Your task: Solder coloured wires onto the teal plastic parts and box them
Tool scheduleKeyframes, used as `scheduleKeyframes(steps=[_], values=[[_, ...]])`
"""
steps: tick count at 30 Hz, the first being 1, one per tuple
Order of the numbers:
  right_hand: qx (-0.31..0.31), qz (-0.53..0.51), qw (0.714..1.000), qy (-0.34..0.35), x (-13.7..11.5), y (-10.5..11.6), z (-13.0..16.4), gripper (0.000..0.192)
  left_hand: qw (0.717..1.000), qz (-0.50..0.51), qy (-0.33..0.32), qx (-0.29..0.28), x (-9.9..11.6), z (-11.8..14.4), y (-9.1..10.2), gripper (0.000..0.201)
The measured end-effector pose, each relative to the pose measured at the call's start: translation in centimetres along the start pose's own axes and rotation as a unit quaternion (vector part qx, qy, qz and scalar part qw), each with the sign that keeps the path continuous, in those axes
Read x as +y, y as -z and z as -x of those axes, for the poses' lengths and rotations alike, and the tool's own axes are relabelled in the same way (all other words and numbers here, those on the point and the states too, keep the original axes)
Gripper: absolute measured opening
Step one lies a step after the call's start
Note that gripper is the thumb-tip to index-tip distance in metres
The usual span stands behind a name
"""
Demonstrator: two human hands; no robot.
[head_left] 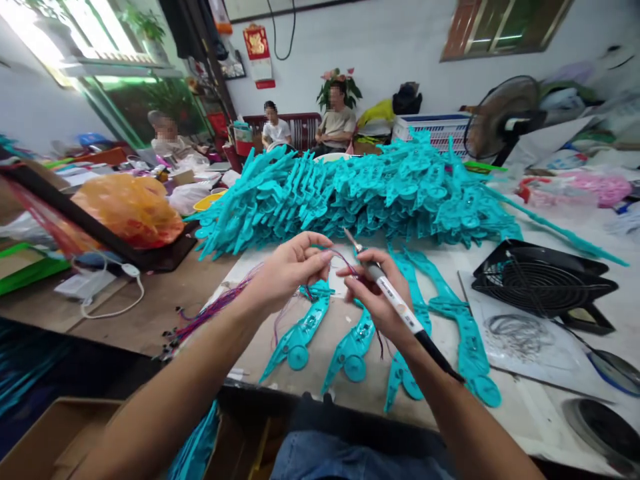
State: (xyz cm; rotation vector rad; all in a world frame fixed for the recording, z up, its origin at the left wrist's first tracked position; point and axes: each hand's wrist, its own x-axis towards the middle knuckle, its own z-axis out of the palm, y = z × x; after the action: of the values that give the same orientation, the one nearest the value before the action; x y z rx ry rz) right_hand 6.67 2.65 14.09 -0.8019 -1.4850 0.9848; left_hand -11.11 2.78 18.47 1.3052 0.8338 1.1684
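Across right hand (373, 293), iron (400, 308) points up-left.

A black fan grille (543, 283) lies right; an orange bag (129, 208) sits left.

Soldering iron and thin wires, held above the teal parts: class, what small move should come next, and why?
Probably lower the thin wires pinched in the left hand onto the teal part below. The right hand already holds the soldering iron tip-up beside them, but both hover above the bench.

left hand (287, 270) pinching thin wires (345, 261), right hand (373, 293) holding soldering iron (400, 307)
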Motion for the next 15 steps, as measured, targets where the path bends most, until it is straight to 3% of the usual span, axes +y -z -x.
scheduleKeyframes(steps=[3,8,12,15], values=[[0.025,-0.045,0.997,-0.064,0.0,0.7,1.9,0.038,0.993,0.114,0.023,0.021,-1.7,0.6,-0.7,0.041],[0.005,-0.024,0.997,-0.078,-0.4,3.4,3.9,0.03,0.973,0.223,0.064,0.021,-3.8,1.6,-1.0,0.03],[-0.049,0.11,0.991,-0.051,-0.4,6.0,3.3,0.026,0.97,0.21,0.122,0.003,-5.4,3.1,-1.1,0.032],[-0.11,0.243,0.963,0.029,0.5,7.1,0.9,0.021,0.968,0.16,0.195,-0.012,-7.5,4.2,-1.6,0.036]])
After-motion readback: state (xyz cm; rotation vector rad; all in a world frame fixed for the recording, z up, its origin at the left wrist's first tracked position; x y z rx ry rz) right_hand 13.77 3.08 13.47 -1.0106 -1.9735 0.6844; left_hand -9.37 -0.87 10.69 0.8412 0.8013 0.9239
